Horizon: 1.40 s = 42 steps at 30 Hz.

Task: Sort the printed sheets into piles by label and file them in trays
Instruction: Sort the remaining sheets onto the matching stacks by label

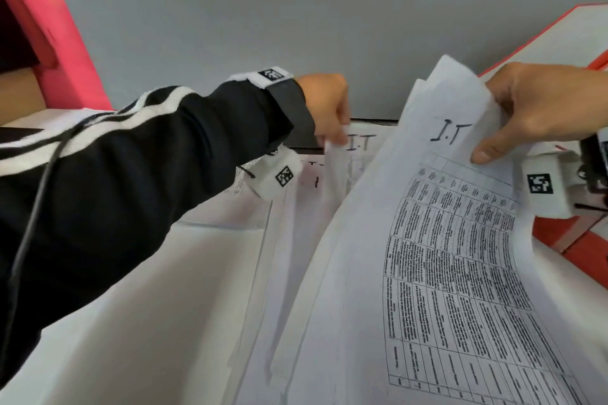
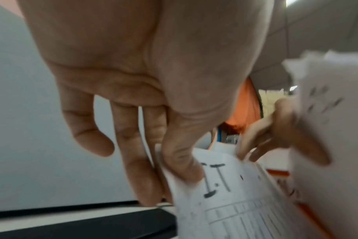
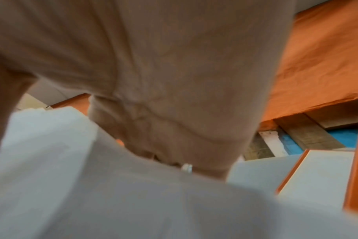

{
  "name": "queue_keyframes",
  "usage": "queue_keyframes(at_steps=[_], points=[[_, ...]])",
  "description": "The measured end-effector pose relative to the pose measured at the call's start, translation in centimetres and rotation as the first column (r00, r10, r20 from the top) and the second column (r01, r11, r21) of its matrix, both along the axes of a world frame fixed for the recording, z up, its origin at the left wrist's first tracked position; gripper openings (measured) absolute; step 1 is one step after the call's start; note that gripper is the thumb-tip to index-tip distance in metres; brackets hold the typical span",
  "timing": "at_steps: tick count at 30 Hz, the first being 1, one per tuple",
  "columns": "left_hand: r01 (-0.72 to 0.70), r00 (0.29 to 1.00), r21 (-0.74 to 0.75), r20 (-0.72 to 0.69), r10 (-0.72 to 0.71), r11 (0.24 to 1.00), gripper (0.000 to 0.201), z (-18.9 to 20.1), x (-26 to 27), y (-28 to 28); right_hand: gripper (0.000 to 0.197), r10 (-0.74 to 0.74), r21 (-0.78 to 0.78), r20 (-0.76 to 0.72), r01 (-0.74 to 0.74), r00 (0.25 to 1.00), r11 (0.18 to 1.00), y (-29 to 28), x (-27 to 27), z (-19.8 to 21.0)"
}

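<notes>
My right hand (image 1: 513, 128) grips a lifted stack of printed sheets (image 1: 437, 240) by its far right corner, thumb on top; the top sheet is hand-marked "I.T" above a table of print. From below, the right hand (image 3: 164, 113) shows its fingers curled under the stack (image 3: 92, 194). My left hand (image 1: 332, 122) pinches the far corner of a single sheet (image 1: 342, 168), also marked "I.T", lying on the pile under the lifted stack. In the left wrist view the left hand (image 2: 174, 169) holds that sheet (image 2: 225, 194) between thumb and fingers.
A grey partition (image 1: 263, 36) runs along the back of the white desk (image 1: 148, 306). An orange-edged tray (image 1: 566, 33) stands at the right, a pink panel (image 1: 56, 20) at the left. More sheets (image 1: 250, 204) lie under my left wrist.
</notes>
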<state>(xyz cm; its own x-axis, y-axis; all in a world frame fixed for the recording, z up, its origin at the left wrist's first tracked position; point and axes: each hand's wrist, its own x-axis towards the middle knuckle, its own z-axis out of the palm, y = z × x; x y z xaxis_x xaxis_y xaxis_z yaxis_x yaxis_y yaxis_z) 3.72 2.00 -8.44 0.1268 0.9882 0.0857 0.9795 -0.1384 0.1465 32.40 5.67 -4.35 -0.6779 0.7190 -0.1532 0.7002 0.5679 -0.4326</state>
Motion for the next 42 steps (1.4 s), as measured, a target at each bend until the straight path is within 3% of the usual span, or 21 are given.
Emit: queue_keyframes(at_steps=[1,3,5,7,9,11,13,14,16,18,20,22,24,26,27,29,31,33,36,39,42], points=[[0.043,0.998,0.009,0.052,-0.043,0.999,0.009,0.7,0.6,-0.4,0.084,0.013,0.03,-0.002,-0.013,1.0,0.999,-0.2,-0.5,-0.3],[0.158,0.96,0.013,0.234,-0.157,0.987,0.009,1.9,1.8,-1.2,0.051,0.021,0.09,0.001,-0.021,1.0,0.996,-1.0,-1.6,-0.8],[0.263,0.819,0.013,0.525,-0.231,0.965,0.018,2.9,2.7,-2.8,0.025,-0.004,0.181,-0.035,0.01,0.999,0.983,-0.7,-1.6,-1.0],[0.278,0.625,0.016,0.757,-0.193,0.96,0.026,3.2,3.0,-4.5,0.029,-0.027,0.211,-0.095,0.047,0.995,0.976,-0.9,-1.2,-0.4],[0.294,0.5,-0.051,0.859,-0.109,0.954,0.036,2.9,2.6,-6.0,0.053,-0.058,0.242,-0.206,0.109,0.977,0.964,-1.5,-0.6,0.6],[0.31,0.493,-0.12,0.868,-0.051,0.943,0.042,1.8,2.0,-7.4,0.063,-0.098,0.352,-0.312,0.211,0.945,0.912,-2.2,-0.1,1.5],[0.242,0.588,-0.13,0.808,-0.039,0.962,0.048,0.5,1.5,-8.6,0.068,-0.093,0.469,-0.429,0.31,0.898,0.827,-3.0,0.0,2.3],[0.187,0.63,-0.107,0.776,-0.036,0.976,0.049,0.0,1.4,-9.0,0.067,-0.051,0.503,-0.511,0.346,0.858,0.792,-3.3,-0.1,2.7],[0.08,0.647,0.008,0.76,-0.057,0.997,0.036,-0.4,1.3,-9.3,0.059,-0.028,0.503,-0.596,0.4,0.803,0.766,-3.7,0.4,3.3],[-0.03,0.553,0.146,0.826,-0.105,0.989,0.017,0.2,1.2,-9.7,0.063,-0.113,0.402,-0.747,0.58,0.655,0.708,-4.2,1.2,3.3],[-0.1,0.364,0.234,0.913,-0.183,0.967,0.023,1.7,0.7,-9.9,0.081,-0.097,0.236,-0.902,0.668,0.422,0.706,-4.4,1.3,2.2],[-0.1,0.245,0.285,0.936,-0.254,0.953,0.048,2.8,0.5,-10.0,0.083,-0.113,0.058,-0.95,0.523,0.29,0.85,-5.1,1.2,1.0],[-0.093,0.216,0.314,0.933,-0.289,0.945,0.062,3.8,0.9,-9.8,0.054,-0.156,-0.067,-0.951,0.314,0.267,0.947,-6.3,0.1,0.4],[-0.12,0.245,0.375,0.909,-0.338,0.919,0.04,4.9,2.2,-9.5,0.027,-0.1,0.015,-0.95,0.364,0.294,0.931,-7.4,-1.0,1.5],[-0.162,0.294,0.416,0.886,-0.359,0.895,0.035,5.4,2.9,-9.7,0.021,-0.067,0.053,-0.957,0.397,0.282,0.916,-7.6,-1.5,2.3],[-0.223,0.386,0.521,0.823,-0.416,0.824,0.054,6.6,3.8,-9.6,0.034,-0.003,0.108,-0.971,0.448,0.241,0.887,-8.0,-2.0,3.9],[-0.268,0.392,0.547,0.814,-0.429,0.793,0.058,7.2,4.3,-10.2,0.039,0.042,0.138,-0.973,0.428,0.227,0.893,-8.5,-1.8,4.6],[-0.237,0.339,0.533,0.829,-0.445,0.812,0.042,6.5,3.9,-10.3,0.03,0.0,0.115,-0.96,0.393,0.281,0.913,-8.9,-1.8,3.9],[-0.217,0.22,0.417,0.902,-0.372,0.883,0.03,2.2,3.2,-10.7,0.048,-0.14,-0.022,-0.95,0.385,0.28,0.923,-10.1,-2.5,0.8],[-0.261,0.176,0.301,0.949,-0.261,0.917,0.02,-1.4,3.8,-11.0,0.045,-0.237,-0.094,-0.927,0.43,0.292,0.898,-10.9,-3.0,-2.5],[-0.298,0.179,0.326,0.942,-0.283,0.897,0.022,-0.1,4.1,-11.0,0.041,-0.211,-0.077,-0.943,0.447,0.258,0.891,-11.0,-3.0,-2.4]])
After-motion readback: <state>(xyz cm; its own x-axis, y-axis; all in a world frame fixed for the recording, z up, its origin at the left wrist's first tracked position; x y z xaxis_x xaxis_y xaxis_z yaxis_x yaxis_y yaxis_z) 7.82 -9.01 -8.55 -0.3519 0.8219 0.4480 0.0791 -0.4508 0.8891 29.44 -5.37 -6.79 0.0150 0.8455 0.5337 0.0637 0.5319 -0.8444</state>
